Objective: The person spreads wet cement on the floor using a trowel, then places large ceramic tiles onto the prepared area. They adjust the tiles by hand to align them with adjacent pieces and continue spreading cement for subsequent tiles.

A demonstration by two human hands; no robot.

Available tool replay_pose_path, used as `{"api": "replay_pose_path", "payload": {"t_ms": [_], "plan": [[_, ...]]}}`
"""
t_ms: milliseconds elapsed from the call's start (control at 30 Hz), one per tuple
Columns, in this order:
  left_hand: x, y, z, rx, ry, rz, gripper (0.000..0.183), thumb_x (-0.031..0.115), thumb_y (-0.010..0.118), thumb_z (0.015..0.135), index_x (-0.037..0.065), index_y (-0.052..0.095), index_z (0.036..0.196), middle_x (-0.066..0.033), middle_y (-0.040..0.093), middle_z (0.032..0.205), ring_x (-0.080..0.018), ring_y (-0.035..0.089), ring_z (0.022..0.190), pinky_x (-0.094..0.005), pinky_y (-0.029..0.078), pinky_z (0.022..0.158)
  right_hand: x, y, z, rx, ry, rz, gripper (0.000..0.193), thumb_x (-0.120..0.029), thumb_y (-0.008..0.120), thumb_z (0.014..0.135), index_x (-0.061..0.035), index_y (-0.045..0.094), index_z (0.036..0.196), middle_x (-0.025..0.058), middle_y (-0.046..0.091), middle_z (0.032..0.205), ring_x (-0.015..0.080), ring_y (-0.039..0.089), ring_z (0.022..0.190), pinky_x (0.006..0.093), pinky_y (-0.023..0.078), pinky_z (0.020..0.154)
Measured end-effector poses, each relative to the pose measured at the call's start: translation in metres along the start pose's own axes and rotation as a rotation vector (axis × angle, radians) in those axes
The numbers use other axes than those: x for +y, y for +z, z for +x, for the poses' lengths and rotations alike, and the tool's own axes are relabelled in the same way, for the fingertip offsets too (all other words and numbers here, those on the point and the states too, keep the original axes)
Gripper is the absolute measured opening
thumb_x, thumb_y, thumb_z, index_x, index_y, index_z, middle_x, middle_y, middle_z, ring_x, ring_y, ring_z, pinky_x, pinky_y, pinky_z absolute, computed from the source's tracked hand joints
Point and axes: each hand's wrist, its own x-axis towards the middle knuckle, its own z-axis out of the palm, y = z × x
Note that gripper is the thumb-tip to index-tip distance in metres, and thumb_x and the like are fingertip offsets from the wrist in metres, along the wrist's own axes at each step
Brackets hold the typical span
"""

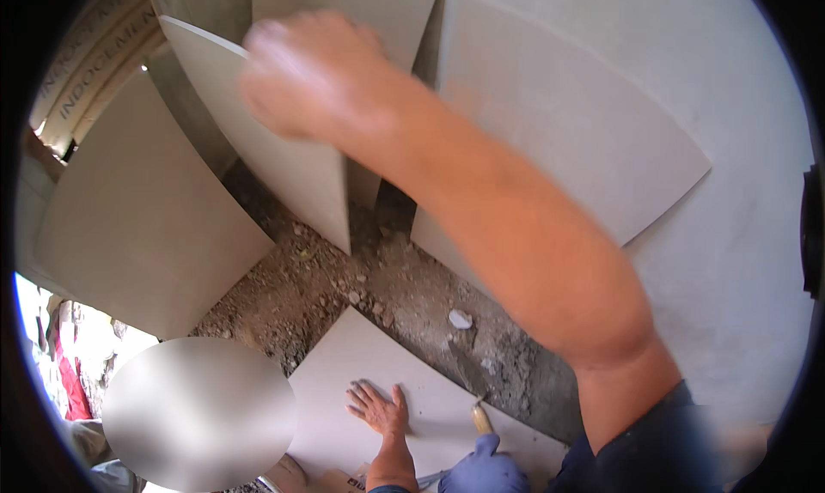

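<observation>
My right arm reaches across the view to the upper left. There my right hand [314, 76], smeared by motion, is closed at the top corner of a large pale tile [284, 158] standing on edge; its fingertips are hidden. My left hand [378, 410] rests palm down, fingers spread, on another pale tile [344, 360] lying flat near me. Right of that hand is a trowel [481, 418], its wooden handle over the flat tile and its blade toward the dirt. My knee [485, 471], in blue-grey cloth, is at the lower edge.
More large tiles stand at the left [155, 218], and one leans on the right wall [559, 106]. Rubbly soil [292, 278] and a white stone [460, 319] lie between them. Stacked paper sacks [103, 55] are at the upper left. A blurred oval [198, 416] covers the lower left.
</observation>
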Motion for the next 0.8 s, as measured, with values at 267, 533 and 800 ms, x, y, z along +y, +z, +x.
{"api": "replay_pose_path", "payload": {"t_ms": [267, 533, 800], "plan": [[0.005, 0.004, -0.001, 0.049, 0.017, -0.003, 0.09, 0.061, 0.043, 0.084, 0.0, 0.023, 0.146, -0.0151, 0.016, 0.155, -0.0312, 0.003, 0.145, -0.053, -0.004, 0.114, 0.015, -0.016, -0.166, 0.258, 0.007, 0.057, 0.032, -0.024, 0.059, 0.089, -0.004, 0.048, 0.067, 0.0124, 0.056, 0.063, 0.0308, 0.059, 0.055, 0.0413, 0.045, 0.046], [0.005, -0.051, 0.034, 0.155, 0.031, -0.586, 0.092, 0.06, 0.048, 0.087, -0.002, 0.016, 0.147, -0.0211, 0.016, 0.154, -0.0371, 0.008, 0.143, -0.0523, 0.004, 0.114, 0.015, 0.007, -0.361, 0.336, -0.004, 0.046, 0.028, -0.023, 0.069, 0.082, -0.0093, 0.05, 0.067, 0.0045, 0.053, 0.063, 0.0203, 0.058, 0.054, 0.0309, 0.047, 0.046], [0.11, -0.262, 0.06, 0.677, 0.771, -0.739, 0.126, 0.077, 0.066, 0.059, 0.003, 0.016, 0.148, -0.0235, 0.017, 0.152, -0.0366, 0.016, 0.141, -0.0465, 0.013, 0.115, 0.047, 0.04, -0.485, 0.259, 0.203, 0.104, 0.023, -0.028, 0.065, 0.087, -0.0066, 0.059, 0.08, 0.0073, 0.058, 0.072, 0.0279, 0.061, 0.067, 0.0385, 0.05, 0.056]]}}
